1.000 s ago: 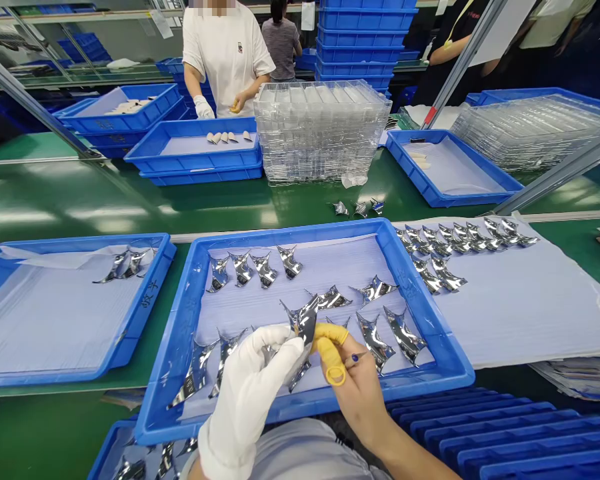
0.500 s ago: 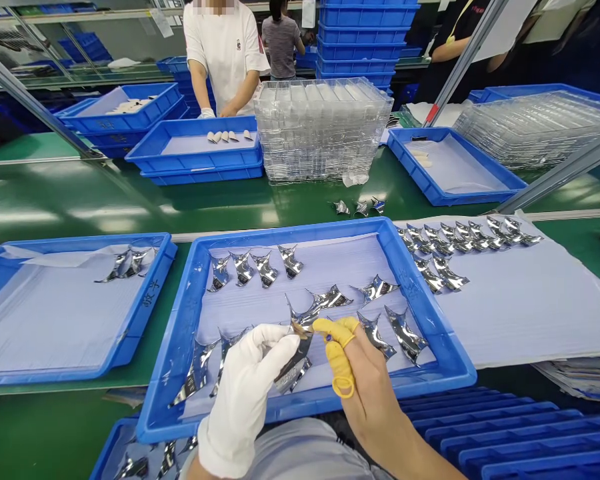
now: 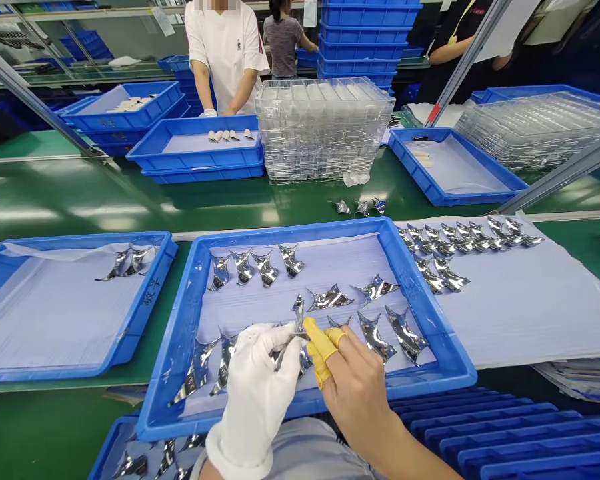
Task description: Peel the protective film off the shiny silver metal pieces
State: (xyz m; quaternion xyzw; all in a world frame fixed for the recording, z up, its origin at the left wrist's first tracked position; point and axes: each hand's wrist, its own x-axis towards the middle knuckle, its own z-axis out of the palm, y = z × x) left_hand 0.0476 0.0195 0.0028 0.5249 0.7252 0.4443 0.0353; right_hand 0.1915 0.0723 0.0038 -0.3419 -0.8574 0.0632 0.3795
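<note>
My left hand [image 3: 263, 383], in a white glove, pinches a curved chrome part [image 3: 299, 308] above the middle blue tray [image 3: 175, 333]. Its narrow shiny end points up, while the fingers cover the lower portion. My right hand [image 3: 353, 380] wears yellow finger cots and is closed, with its fingertips against the part's right side. Whether those fingers also hold something small is hidden. Around both hands, similar chrome parts lie on the tray's white liner, among them one chrome part [image 3: 330, 298] just beyond and another chrome part [image 3: 406, 335] at the right.
A left blue tray [image 3: 167, 257] holds a few chrome parts. Rows of chrome parts [image 3: 447, 273] lie on white paper [image 3: 510, 320] at the right. Ahead stand clear plastic trays [image 3: 325, 137] and a blue tray [image 3: 195, 160]; a person [image 3: 227, 60] works behind it.
The chrome part has been turned, so it now shows narrow and upright instead of broad. My right hand has shifted slightly left, its fingers closer to my left hand.
</note>
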